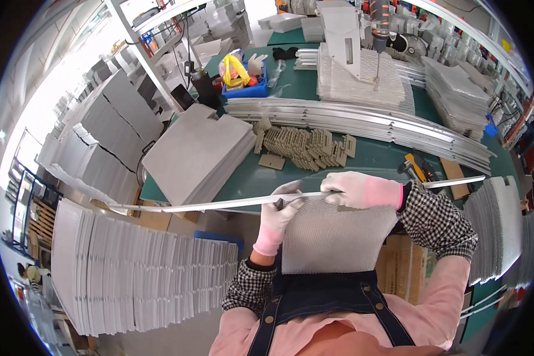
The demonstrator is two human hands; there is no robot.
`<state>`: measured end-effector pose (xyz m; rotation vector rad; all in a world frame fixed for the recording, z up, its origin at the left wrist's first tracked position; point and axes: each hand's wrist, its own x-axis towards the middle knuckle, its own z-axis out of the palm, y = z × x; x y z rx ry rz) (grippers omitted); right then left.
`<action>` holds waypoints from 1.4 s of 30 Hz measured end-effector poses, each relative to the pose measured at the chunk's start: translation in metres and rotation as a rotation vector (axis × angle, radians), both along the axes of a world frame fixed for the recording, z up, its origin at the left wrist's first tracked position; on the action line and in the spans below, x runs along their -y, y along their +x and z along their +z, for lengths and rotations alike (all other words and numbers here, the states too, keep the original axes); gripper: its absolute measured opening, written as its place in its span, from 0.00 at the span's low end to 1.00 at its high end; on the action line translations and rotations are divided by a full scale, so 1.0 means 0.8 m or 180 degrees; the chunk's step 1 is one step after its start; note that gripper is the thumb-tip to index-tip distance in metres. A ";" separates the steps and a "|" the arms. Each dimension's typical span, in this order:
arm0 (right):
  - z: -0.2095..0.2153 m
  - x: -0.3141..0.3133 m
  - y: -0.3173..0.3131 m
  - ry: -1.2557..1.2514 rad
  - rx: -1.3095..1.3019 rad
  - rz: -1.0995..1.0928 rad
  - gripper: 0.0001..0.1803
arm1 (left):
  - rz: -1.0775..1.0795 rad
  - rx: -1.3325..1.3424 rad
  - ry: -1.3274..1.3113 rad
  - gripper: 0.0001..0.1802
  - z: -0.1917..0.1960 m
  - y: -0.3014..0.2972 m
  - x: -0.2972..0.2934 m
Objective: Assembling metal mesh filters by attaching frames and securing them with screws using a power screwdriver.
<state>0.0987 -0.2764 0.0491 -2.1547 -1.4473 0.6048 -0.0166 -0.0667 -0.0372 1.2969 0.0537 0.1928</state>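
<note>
A grey perforated mesh panel (332, 237) stands upright against my body. Along its top edge lies a long thin metal strip (207, 205) that reaches far to the left and right. My left hand (279, 216), in a white glove with a pink cuff, grips the strip and the panel's upper left corner. My right hand (359, 190), gloved the same, presses down on the strip at the panel's upper right edge.
A green worktable (374, 157) carries a stack of mesh panels (199, 151), a pile of small beige plastic pieces (305, 147), long metal strips (362, 118) and a blue bin (246, 89). More panel stacks (136, 279) stand at the left and right. A drill press (380, 35) stands at the back.
</note>
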 end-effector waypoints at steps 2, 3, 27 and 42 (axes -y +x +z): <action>0.000 -0.005 -0.006 -0.0030 0.0238 -0.0016 0.12 | -0.0130 -0.0022 -0.0098 0.26 -0.002 -0.002 -0.007; 0.005 0.000 -0.008 -0.0028 0.0227 -0.0049 0.12 | -0.0276 -0.0014 -0.0196 0.26 -0.004 -0.003 -0.011; 0.029 0.175 0.014 -0.0397 -0.0302 -0.1126 0.12 | -0.0255 0.0262 -0.1444 0.22 -0.041 -0.021 -0.051; -0.030 0.178 0.028 -0.0564 0.0399 -0.0931 0.18 | -0.0457 -0.0759 0.3046 0.09 0.043 -0.063 -0.112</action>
